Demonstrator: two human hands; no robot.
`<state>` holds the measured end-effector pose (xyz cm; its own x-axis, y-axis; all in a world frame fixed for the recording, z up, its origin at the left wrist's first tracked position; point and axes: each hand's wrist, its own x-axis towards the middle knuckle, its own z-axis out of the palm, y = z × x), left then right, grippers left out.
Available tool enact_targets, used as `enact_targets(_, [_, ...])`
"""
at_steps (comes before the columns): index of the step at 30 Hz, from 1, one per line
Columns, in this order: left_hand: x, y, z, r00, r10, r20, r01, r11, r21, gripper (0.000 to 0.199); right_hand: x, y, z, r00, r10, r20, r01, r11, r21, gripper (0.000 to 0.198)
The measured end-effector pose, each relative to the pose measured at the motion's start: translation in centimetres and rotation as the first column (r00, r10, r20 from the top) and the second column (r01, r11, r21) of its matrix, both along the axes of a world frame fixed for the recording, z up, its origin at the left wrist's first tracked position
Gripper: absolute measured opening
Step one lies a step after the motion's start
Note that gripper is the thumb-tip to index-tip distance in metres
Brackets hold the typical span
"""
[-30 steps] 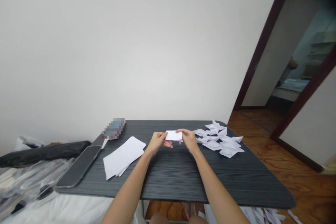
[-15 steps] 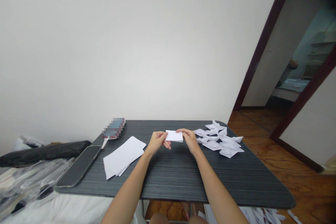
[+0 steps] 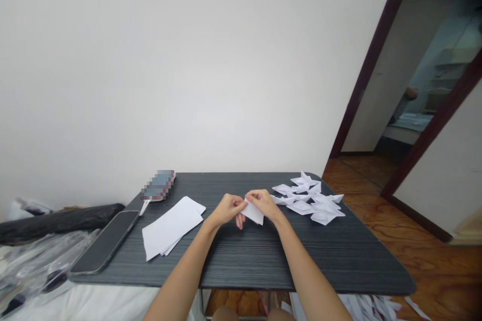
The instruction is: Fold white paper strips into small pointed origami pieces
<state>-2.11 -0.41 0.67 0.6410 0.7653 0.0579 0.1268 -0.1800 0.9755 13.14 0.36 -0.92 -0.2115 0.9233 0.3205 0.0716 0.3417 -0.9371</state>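
A small folded piece of white paper (image 3: 254,213) is held above the middle of the table, tilted with its lower part pointing toward me. My left hand (image 3: 230,209) pinches its upper left edge between thumb and finger, the other fingers curled below. From the right, my right hand (image 3: 262,201) grips the top edge, its fingers covering part of the sheet. Several folded paper boats (image 3: 314,199) lie in a cluster to the right of my right hand. Left of my left hand rests a small stack of white paper sheets (image 3: 173,225).
On the dark table (image 3: 241,266), a phone (image 3: 105,243) lies at the left edge, with a blurred device (image 3: 158,185) and white cable behind it. Plastic-wrapped items (image 3: 33,261) sit left of the table. Paper strips (image 3: 369,306) lie below at the right, and a doorway stands beyond.
The folded paper has turned from level to tilted and come slightly lower. Both hands have drawn closer together at its top edge. The view has shifted slightly.
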Motion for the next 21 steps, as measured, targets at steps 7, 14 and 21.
enact_targets(7, [-0.7,0.5,0.1,0.998,0.019,0.052,-0.019,1.0,0.0,0.032,0.7,0.4,-0.3,0.999,-0.041,0.035,0.042,0.998,-0.046,0.026])
enact_targets(14, [-0.8,1.1,-0.1,0.994,0.088,0.06,-0.088,0.996,0.008,0.034,-0.3,0.0,-0.3,0.982,-0.12,0.149,0.106,0.99,0.095,0.026])
enact_targets(21, [-0.6,1.6,-0.8,0.97,0.228,0.078,-0.232,0.972,0.038,0.041,-0.1,0.7,-0.9,0.973,-0.2,0.113,0.198,0.98,0.027,0.03])
